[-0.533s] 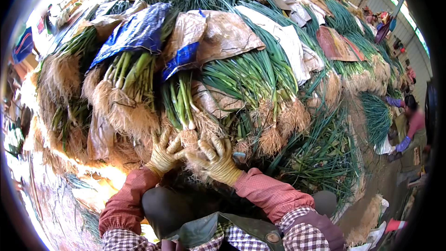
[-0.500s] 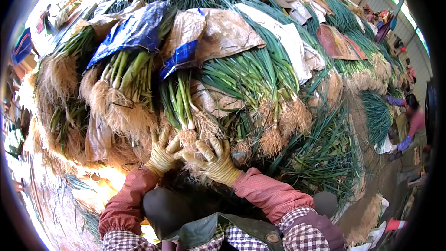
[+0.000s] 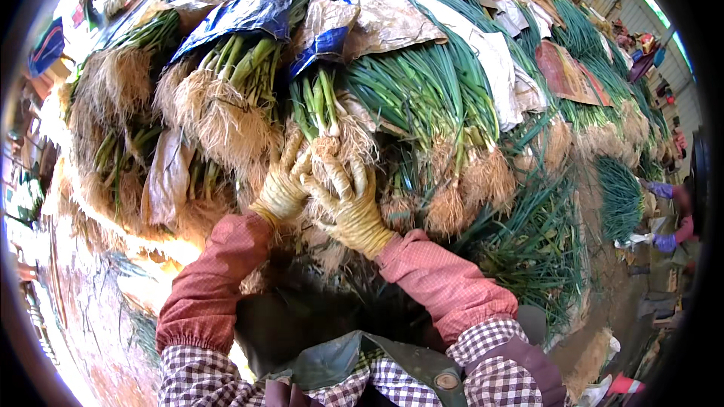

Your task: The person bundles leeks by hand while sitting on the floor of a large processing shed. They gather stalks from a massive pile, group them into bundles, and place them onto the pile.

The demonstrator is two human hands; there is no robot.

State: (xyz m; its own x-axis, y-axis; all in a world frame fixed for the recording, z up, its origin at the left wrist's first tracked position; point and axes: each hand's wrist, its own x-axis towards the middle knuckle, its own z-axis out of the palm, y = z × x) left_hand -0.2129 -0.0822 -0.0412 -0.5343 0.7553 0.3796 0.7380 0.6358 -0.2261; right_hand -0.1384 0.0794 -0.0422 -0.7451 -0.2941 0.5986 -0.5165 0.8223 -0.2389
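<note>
Both my hands wear ribbed yellowish gloves and meet at the hairy roots of a bunch of green onions point(image 3: 326, 147) in the front of the pile. My left hand point(image 3: 283, 188) grips the roots' left side, its fingers pointing up beside the stalks. From the right, my right hand point(image 3: 353, 207) has its fingers spread over and closed round the same roots, thumb towards my left hand. Above the roots, pale bulbs and green stalks run back under a blue-edged sheet point(image 3: 320, 49). The fingertips' undersides are hidden in the roots.
More root-ended bunches point(image 3: 222, 120) hang left, others point(image 3: 479, 181) right. Blue point(image 3: 241, 11) and white sheets point(image 3: 467, 45) cover the pile. Loose green leaves point(image 3: 528, 256) lie to the right. A co-worker point(image 3: 671, 215) handles a bunch point(image 3: 620, 200) at the far right.
My hands have moved up and forward with the bunch's roots, and less of its stalks shows. The whole view has shifted slightly. The co-worker at right has moved towards the view's edge.
</note>
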